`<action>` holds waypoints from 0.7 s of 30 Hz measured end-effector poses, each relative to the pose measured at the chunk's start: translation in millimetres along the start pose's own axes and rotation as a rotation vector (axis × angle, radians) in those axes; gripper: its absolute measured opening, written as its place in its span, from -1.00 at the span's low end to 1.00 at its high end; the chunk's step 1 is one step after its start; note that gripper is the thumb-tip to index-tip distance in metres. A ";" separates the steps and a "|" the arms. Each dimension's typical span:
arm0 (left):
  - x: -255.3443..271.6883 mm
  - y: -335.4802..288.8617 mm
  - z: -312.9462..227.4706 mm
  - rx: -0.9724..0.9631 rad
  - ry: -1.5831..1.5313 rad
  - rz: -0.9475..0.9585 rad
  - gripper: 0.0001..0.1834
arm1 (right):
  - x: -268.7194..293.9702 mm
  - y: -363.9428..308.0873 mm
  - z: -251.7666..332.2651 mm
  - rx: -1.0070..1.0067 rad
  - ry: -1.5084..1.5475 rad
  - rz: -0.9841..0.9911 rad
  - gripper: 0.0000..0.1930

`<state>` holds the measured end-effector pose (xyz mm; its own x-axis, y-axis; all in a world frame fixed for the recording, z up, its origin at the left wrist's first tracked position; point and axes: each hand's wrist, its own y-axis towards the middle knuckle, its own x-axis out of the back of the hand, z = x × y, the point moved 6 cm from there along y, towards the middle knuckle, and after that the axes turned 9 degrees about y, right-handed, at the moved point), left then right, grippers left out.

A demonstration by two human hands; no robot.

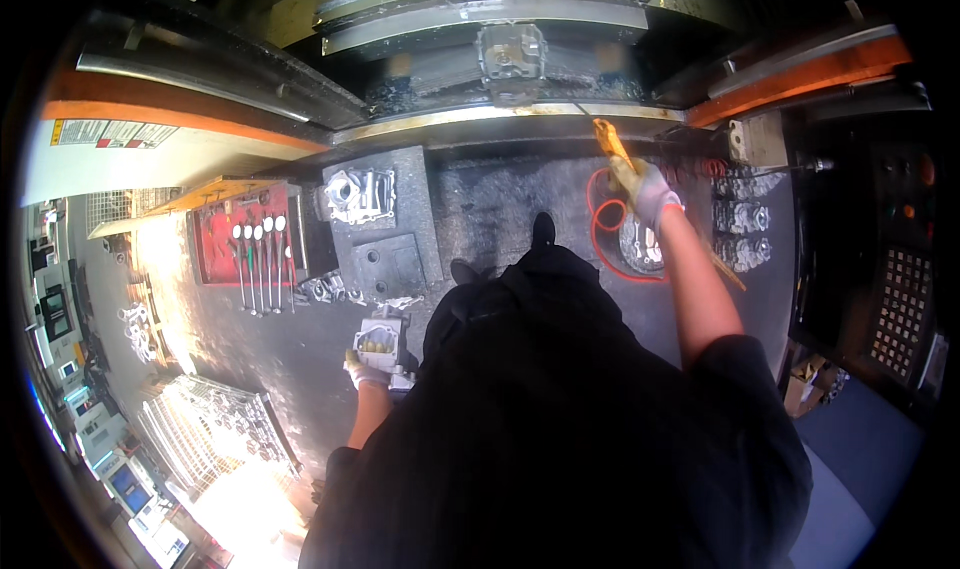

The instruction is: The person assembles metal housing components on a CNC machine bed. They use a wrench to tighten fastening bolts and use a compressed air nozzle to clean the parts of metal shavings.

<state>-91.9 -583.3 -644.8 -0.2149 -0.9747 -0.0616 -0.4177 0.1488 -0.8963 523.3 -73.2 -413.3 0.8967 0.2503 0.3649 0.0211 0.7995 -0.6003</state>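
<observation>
At my left side, my gloved left hand (367,371) is closed on a grey cast-metal housing (383,334) with a wide opening, where yellowish glove fingers show inside. My gloved right hand (645,189) reaches forward, wrapped round an orange air blow gun (607,139). Its thin nozzle points toward the machine opening. A red-orange air hose (597,231) loops below that hand. Ahead, inside the machine, another metal casting (512,54) stands apart from both hands.
A grey block-like stand (430,214) at left carries a casting (362,196). Beyond it, a red tray (215,239) holds several dial gauges (258,234). Several castings (742,219) line the right side, before a control panel (900,299). A wire basket (205,419) stands lower left.
</observation>
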 end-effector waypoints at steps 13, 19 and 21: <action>-4.0 -51.1 7.2 -0.032 -0.028 -0.028 -0.32 | 16.7 87.8 33.5 -0.041 -0.042 -0.073 -0.42; 22.7 -76.2 21.7 -0.060 -0.082 -0.103 -0.34 | 5.9 114.0 75.9 -0.051 0.006 -0.070 -0.42; 28.1 -83.4 28.6 -0.053 -0.102 -0.105 -0.35 | 8.2 144.7 72.7 -0.059 -0.035 -0.043 -0.43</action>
<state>-37.8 -627.9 -584.4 -0.0784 -0.9968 -0.0157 -0.4793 0.0515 -0.8761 501.6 84.3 -445.4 0.8783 0.2366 0.4155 0.0860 0.7766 -0.6241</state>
